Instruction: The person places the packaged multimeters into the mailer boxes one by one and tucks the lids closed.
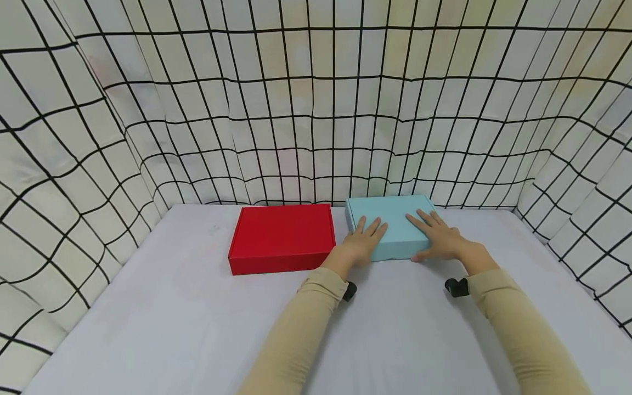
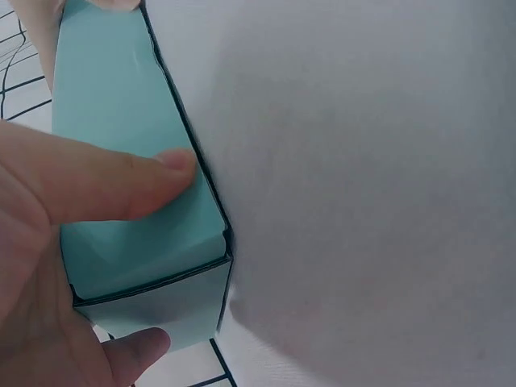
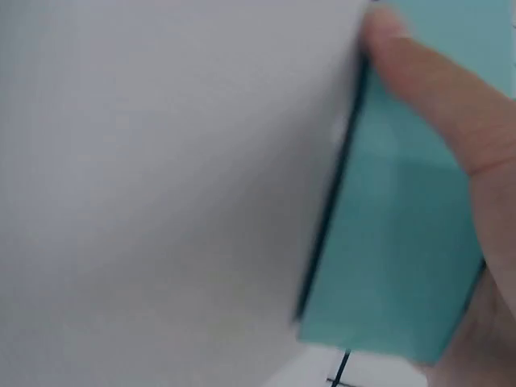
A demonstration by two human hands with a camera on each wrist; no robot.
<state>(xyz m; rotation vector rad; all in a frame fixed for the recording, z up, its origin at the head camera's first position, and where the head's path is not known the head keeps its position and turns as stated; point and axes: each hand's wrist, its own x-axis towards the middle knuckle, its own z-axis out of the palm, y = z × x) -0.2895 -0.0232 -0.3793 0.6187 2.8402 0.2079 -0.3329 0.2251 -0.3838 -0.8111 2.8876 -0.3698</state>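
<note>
A light blue flat box (image 1: 392, 211) lies closed on the white table at the back, right of centre. My left hand (image 1: 357, 245) rests on its front left corner, fingers spread over the top. In the left wrist view the left thumb (image 2: 137, 184) lies along the front face and one finger touches the short side. Over the front right part of the box is my right hand (image 1: 441, 240), its fingers spread on the lid. The right thumb (image 3: 435, 85) touches the front face near the bottom edge. The fingers on top are hidden in both wrist views.
A closed red box (image 1: 283, 231) lies just left of the blue one, close to my left hand. White walls with a black grid (image 1: 316, 93) stand behind and on both sides of the white table (image 1: 197, 329). Dark wrist devices (image 1: 456, 287) sit below my wrists.
</note>
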